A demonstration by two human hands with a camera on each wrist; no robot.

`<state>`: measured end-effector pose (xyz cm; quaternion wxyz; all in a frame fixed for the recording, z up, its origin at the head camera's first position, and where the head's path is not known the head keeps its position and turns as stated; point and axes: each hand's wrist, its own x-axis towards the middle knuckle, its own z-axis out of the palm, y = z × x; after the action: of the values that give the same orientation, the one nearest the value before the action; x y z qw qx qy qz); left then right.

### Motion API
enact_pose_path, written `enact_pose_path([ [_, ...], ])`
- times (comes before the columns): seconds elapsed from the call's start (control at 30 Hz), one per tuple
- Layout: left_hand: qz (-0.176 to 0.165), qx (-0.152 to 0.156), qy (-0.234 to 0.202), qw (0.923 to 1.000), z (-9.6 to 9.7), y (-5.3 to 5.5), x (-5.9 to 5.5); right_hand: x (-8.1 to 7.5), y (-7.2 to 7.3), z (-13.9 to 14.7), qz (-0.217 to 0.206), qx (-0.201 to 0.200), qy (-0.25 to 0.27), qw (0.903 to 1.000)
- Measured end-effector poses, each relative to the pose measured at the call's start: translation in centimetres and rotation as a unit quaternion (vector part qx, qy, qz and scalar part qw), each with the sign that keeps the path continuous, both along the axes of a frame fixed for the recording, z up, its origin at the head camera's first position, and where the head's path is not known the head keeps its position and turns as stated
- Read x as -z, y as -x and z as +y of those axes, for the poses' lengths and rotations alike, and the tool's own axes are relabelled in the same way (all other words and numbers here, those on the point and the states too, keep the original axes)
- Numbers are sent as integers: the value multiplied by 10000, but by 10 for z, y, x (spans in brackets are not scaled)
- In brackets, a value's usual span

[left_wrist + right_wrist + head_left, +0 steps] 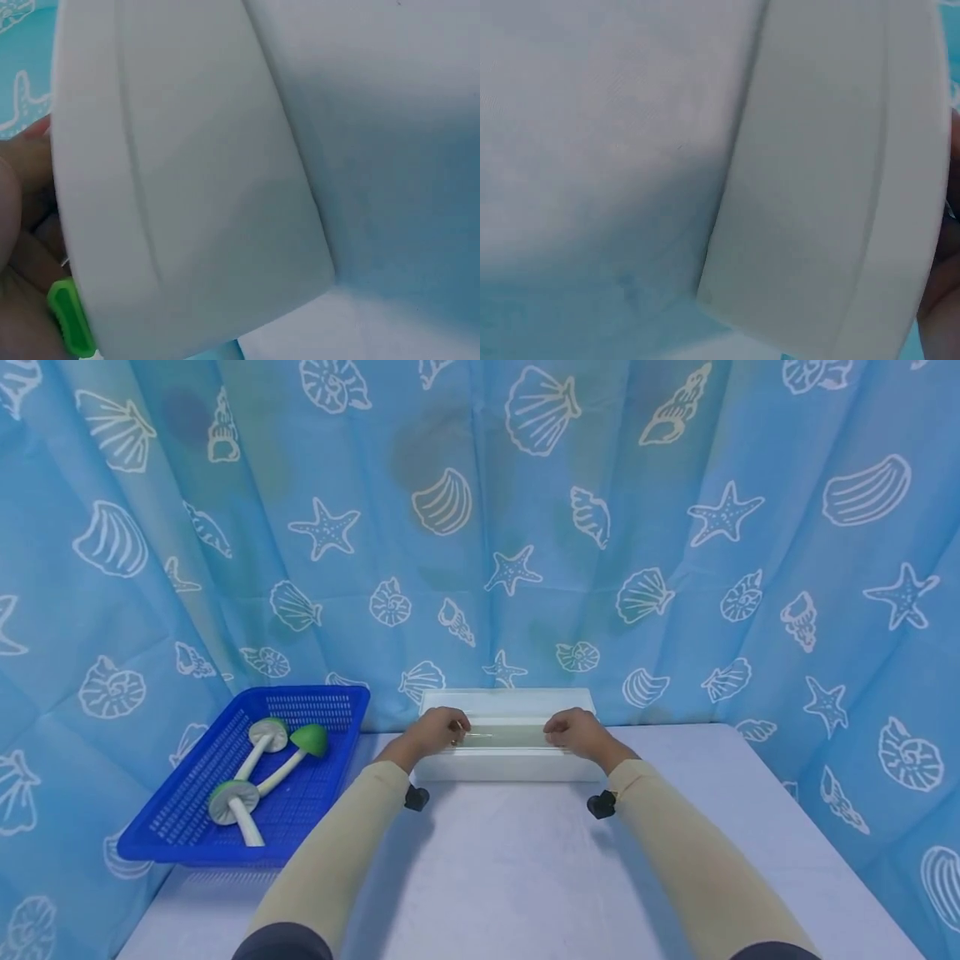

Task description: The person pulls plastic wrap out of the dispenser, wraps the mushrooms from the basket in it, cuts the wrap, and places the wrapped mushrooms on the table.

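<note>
A long white box (510,768) stands at the back of the table with its white lid (510,702) raised behind. Across its opening lies a sheet of clear film (506,737) with a bright glint. At the left end, my left hand (437,731) pinches the film with curled fingers. My right hand (581,733) pinches it at the other end, knuckles up. In the left wrist view the white box wall covers most of the hand, and a small green plastic piece (71,319) shows at its edge. The right wrist view shows mostly the box wall (810,195), with fingers partly hidden behind it.
To the left stands a blue plastic basket (168,806) holding green-capped toy mushrooms (310,741) with white stems. A white cloth (510,877) covers the table. Right behind hangs a blue curtain (540,627) with white shell and starfish prints.
</note>
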<state>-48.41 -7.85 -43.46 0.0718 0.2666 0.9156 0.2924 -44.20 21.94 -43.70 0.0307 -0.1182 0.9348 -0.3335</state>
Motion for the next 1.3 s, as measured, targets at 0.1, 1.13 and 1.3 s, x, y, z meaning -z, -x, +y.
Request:
enact_pose_path([
  [0.1, 285, 99, 359, 9989, 1, -6, 1, 2, -2, -4, 350, -172, -798, 9960],
  [1.13, 3249, 9, 2504, 9120, -33, -20, 6, 9, -15, 19, 1392, 373, -1656, 9756],
  [1.3, 4064, 41, 2816, 8692, -33, -29, 9, 20, -18, 21, 1547, 389, -1916, 9684],
])
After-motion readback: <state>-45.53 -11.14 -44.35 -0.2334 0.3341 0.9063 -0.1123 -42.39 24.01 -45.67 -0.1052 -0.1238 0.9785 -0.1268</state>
